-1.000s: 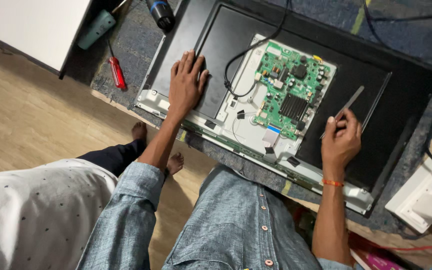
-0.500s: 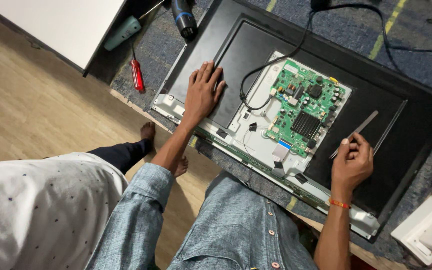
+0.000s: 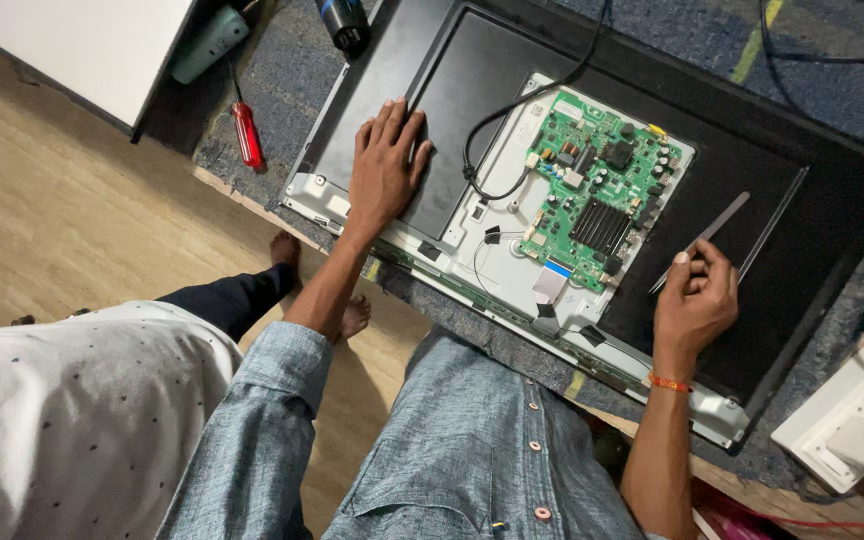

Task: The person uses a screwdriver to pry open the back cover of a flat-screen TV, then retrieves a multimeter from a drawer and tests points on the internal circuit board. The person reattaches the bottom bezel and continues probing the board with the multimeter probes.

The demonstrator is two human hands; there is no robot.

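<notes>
With the left hand (image 3: 384, 165) spread flat on the opened television's back panel (image 3: 472, 110), the right hand (image 3: 694, 300) pinched a thin metal tool (image 3: 710, 236), seemingly mid-teardown and needing to slip it carefully toward the green circuit board (image 3: 597, 190).

A light wooden floor (image 3: 62, 230) is seen at the left, lit evenly and softly. A dark blue-grey carpet (image 3: 282, 80) is laid over it from the middle to the right, marked by a yellow-green stripe (image 3: 752, 40) near the top edge. A white panel with a dark edge (image 3: 82, 50) is set at the upper left. White furniture (image 3: 842, 430) is partly shown at the lower right.
</notes>
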